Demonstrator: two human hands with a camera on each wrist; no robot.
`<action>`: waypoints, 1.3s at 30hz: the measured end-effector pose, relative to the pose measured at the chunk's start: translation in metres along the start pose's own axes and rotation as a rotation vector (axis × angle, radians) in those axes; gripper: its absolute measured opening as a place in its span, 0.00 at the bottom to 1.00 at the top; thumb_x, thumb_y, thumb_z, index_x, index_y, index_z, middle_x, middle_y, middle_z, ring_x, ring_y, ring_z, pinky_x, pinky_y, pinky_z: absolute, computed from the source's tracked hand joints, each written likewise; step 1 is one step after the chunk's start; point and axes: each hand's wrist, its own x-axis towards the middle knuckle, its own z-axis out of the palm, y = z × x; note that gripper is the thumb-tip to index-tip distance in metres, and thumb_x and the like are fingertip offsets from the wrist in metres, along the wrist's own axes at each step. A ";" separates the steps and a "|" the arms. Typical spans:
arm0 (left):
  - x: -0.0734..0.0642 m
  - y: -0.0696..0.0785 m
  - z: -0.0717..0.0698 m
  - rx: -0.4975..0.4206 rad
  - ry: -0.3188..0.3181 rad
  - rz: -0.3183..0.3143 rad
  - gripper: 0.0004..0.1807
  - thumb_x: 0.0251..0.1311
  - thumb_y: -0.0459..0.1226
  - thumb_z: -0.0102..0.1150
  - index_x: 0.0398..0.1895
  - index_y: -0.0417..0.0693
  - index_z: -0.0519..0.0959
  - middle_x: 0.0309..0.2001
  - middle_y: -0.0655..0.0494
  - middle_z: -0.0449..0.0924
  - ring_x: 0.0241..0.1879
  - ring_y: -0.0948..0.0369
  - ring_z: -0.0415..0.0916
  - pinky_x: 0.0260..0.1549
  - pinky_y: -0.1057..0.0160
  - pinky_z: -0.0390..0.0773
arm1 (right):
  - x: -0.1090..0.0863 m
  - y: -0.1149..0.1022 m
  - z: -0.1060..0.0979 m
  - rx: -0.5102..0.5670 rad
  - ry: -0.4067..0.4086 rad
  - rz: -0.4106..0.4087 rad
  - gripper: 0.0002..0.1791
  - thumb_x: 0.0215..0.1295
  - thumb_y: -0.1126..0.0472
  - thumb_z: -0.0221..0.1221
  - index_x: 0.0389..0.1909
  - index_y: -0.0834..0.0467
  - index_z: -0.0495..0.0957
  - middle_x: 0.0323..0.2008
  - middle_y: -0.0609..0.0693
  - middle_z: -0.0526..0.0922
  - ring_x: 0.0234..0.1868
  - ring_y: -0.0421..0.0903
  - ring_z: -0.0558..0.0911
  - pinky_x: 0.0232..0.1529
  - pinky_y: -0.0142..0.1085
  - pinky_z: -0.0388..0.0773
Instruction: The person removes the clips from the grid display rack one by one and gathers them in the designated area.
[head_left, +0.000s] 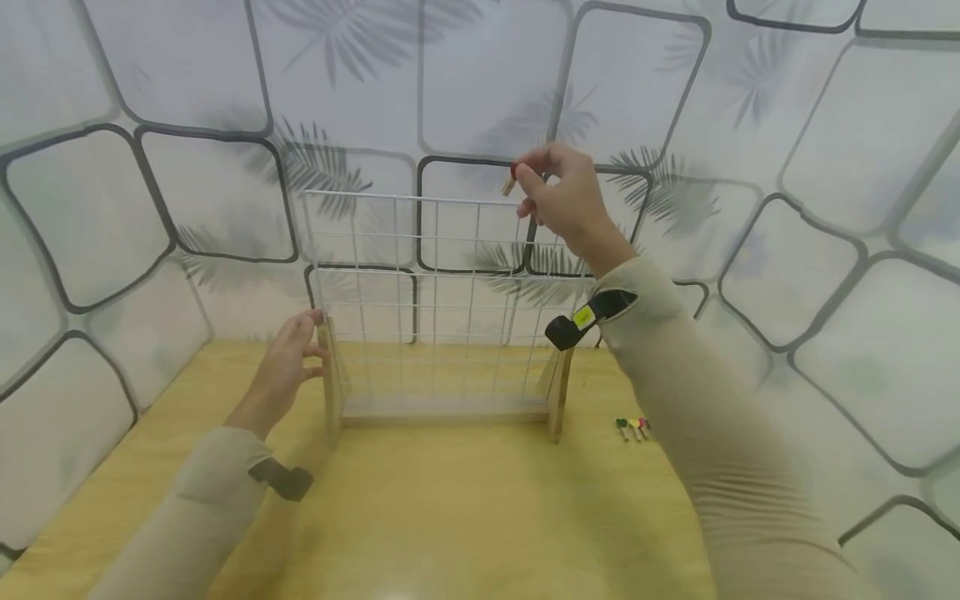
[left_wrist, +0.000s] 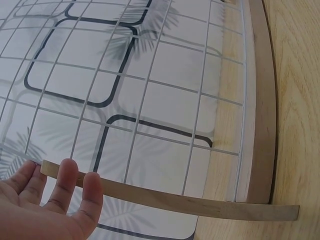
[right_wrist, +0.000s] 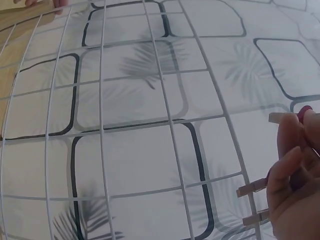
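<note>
My right hand [head_left: 564, 193] pinches a small wooden clothespin [head_left: 508, 185] with a red top, just above the top wire of a white wire grid rack [head_left: 437, 201]. The right wrist view shows two more wooden clothespins [right_wrist: 252, 187] clipped on that wire beside the hand; their outer ends are hidden by the fingers. At the rack's left side, my left hand [head_left: 283, 367] holds the upper end of the wooden side post [left_wrist: 165, 197]. Some of its fingers lie across the post in the left wrist view, others beyond it.
Several small clothespins [head_left: 634, 430] with green, yellow and pink tops lie on the wooden table [head_left: 442, 508], right of the rack and partly behind my right sleeve. The rack stands on a wooden base bar [head_left: 446, 414]. A patterned white cloth [head_left: 487, 92] hangs behind.
</note>
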 end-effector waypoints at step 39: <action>0.002 0.000 0.001 0.067 -0.007 0.008 0.36 0.76 0.53 0.22 0.76 0.38 0.43 0.74 0.38 0.43 0.53 0.52 0.62 0.51 0.50 0.71 | -0.229 0.247 -0.094 -0.201 -0.395 0.541 0.17 0.73 0.57 0.54 0.48 0.70 0.76 0.39 0.57 0.81 0.32 0.48 0.81 0.22 0.36 0.74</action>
